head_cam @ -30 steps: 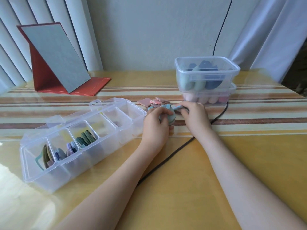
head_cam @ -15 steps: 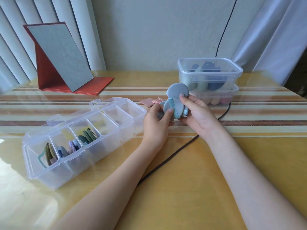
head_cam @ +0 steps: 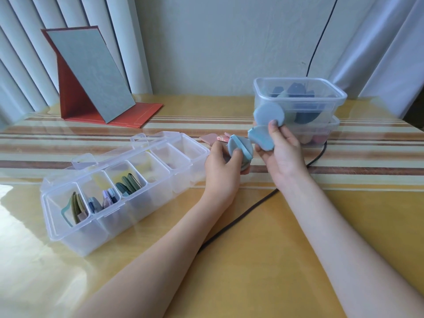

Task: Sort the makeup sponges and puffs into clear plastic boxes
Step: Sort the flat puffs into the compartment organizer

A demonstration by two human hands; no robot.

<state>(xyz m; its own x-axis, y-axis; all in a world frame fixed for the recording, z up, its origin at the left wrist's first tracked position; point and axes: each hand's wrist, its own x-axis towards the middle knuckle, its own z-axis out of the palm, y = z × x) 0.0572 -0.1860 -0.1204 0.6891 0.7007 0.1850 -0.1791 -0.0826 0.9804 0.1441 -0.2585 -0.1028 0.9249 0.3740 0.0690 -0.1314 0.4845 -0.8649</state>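
My left hand (head_cam: 221,167) grips a small stack of round blue puffs (head_cam: 239,150) just right of the divided clear box (head_cam: 119,180). My right hand (head_cam: 281,152) holds two round blue puffs (head_cam: 269,114) fanned apart, raised in front of the two stacked clear tubs (head_cam: 298,99). The divided box has several compartments; the three nearest hold olive, blue-lilac and dark green puffs, the far ones look empty. A few pink puffs (head_cam: 210,138) lie on the table behind my left hand. The top tub holds dark blue sponges, the lower one pink ones.
A red folding stand with a grey mirror (head_cam: 91,76) sits at the back left. A black cable (head_cam: 241,216) runs across the table between my arms and up the wall. Curtains hang at both sides.
Both hands lifted the blue puffs off the table. The right hand then pulled two puffs up and to the right, away from the stack left in the left hand.
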